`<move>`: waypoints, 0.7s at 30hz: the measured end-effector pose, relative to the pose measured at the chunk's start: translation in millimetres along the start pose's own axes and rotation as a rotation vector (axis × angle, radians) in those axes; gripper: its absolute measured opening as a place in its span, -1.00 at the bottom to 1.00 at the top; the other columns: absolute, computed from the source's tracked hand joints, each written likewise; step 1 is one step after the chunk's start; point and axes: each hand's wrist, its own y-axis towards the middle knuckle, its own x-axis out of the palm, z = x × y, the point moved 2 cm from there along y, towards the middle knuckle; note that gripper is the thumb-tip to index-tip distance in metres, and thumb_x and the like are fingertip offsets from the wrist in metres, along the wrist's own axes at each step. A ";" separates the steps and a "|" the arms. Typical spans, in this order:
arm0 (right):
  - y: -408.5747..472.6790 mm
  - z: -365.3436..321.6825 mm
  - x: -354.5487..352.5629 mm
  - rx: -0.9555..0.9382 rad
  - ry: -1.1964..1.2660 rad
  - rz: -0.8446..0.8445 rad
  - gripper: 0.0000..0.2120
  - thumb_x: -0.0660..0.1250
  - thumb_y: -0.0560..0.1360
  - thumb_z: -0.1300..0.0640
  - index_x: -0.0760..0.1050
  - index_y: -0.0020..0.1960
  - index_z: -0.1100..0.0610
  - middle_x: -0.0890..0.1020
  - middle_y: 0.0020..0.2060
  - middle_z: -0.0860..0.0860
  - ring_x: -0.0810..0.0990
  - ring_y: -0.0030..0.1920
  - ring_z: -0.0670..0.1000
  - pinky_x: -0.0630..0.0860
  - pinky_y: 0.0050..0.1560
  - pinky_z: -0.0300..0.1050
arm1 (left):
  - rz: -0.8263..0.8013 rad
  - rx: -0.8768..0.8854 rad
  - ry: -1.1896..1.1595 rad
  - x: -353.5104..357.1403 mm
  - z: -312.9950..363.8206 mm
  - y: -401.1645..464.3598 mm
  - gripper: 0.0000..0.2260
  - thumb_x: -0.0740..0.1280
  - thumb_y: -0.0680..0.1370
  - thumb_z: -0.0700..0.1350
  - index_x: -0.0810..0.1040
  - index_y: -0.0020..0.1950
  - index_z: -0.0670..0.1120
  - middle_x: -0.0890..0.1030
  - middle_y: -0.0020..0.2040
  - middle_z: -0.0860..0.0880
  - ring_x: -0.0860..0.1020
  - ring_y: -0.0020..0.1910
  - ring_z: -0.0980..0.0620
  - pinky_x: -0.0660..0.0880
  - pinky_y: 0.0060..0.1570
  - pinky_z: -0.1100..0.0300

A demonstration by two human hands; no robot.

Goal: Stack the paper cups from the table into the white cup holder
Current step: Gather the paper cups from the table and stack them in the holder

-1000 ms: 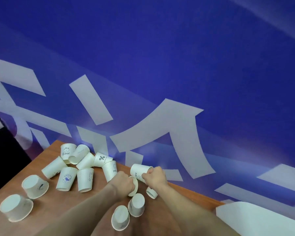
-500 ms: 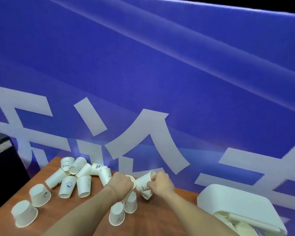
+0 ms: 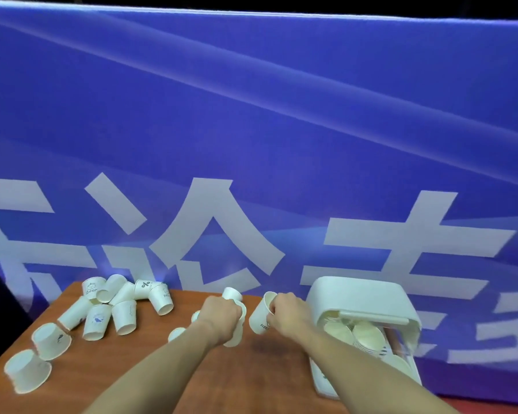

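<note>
Behind the wooden surface (image 3: pixel 150 380) hangs a blue banner (image 3: pixel 251 121) with large white characters. My left hand (image 3: pixel 220 319) is curled around paper cups: one cup (image 3: pixel 232 294) sticks up past my knuckles, and another cup (image 3: pixel 235 336) shows below my fist, blurred so I cannot tell how they nest. My right hand (image 3: pixel 286 315) pinches the rim of a tilted cup (image 3: pixel 259 319), its mouth turned up toward me and its printed side facing left; it hangs above the surface, near my left hand but apart from it. Just beside my right hand, at the right end of the surface, sits the white cup holder (image 3: pixel 359 297), lid raised, with rows of stacked cups (image 3: pixel 353 331) lying inside it. Two more small cups (image 3: pixel 176 333) peek out behind my left forearm. Far to the left, a loose cluster of cups (image 3: pixel 123 304) lies tumbled near the banner, some on their sides, some mouth down. Two upside-down cups (image 3: pixel 51 340) stand apart at the left edge, nearer to me.
</note>
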 end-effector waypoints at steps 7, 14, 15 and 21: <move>-44.1 68.7 -33.7 -0.001 -0.029 0.035 -0.75 0.30 0.40 0.10 0.29 -0.38 0.11 0.38 -0.41 -0.01 0.45 -0.26 0.13 0.28 -0.30 -0.16 | 0.066 0.068 0.008 -47.9 72.5 8.8 -0.89 0.22 0.58 -0.14 0.54 -0.01 -0.05 0.63 0.02 -0.06 0.61 -0.01 -0.11 0.36 -0.22 0.12; -90.8 151.5 -67.0 0.061 -0.020 0.088 -0.74 0.33 0.39 0.11 0.31 -0.41 0.09 0.37 -0.44 -0.03 0.48 -0.26 0.13 0.30 -0.28 -0.17 | 0.167 0.151 0.042 -98.3 158.8 18.2 -0.82 0.20 0.60 -0.11 0.58 0.04 -0.08 0.63 0.05 -0.09 0.60 0.01 -0.16 0.32 -0.21 0.12; -98.3 165.9 -69.7 0.079 -0.017 0.094 -0.73 0.33 0.39 0.11 0.31 -0.41 0.08 0.37 -0.44 -0.03 0.48 -0.28 0.12 0.29 -0.32 -0.18 | 0.174 0.163 0.045 -103.6 172.0 19.9 -0.82 0.20 0.61 -0.10 0.59 0.05 -0.08 0.63 0.06 -0.10 0.60 0.02 -0.17 0.33 -0.21 0.12; -135.0 238.5 -72.9 0.169 -0.015 0.090 -0.74 0.32 0.41 0.11 0.31 -0.39 0.08 0.41 -0.40 -0.03 0.46 -0.27 0.11 0.28 -0.36 -0.18 | 0.215 0.244 0.024 -121.9 241.8 30.7 -0.80 0.20 0.60 -0.05 0.59 0.03 -0.08 0.63 0.04 -0.10 0.60 0.00 -0.17 0.38 -0.18 0.11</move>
